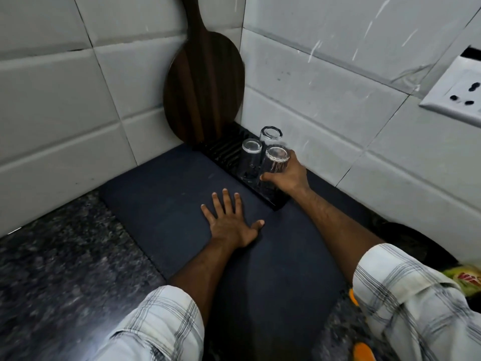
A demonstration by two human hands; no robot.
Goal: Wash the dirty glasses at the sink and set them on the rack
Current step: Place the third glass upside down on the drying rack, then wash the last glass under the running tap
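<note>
A black slatted rack (223,151) lies in the corner along the right wall, on a dark mat (166,194). Two clear glasses stand upside down on it: one at the back (270,135) and one to its left (251,155). My right hand (289,175) is wrapped around a third upturned glass (276,162) at the rack's near end, its rim down near the slats. My left hand (231,222) rests flat on the mat with fingers spread, holding nothing.
A dark wooden paddle board (203,87) leans in the tiled corner behind the rack. A wall socket (458,95) sits on the right wall. Speckled granite counter (52,269) lies left of the mat. Yellow and orange items (466,277) show at the lower right.
</note>
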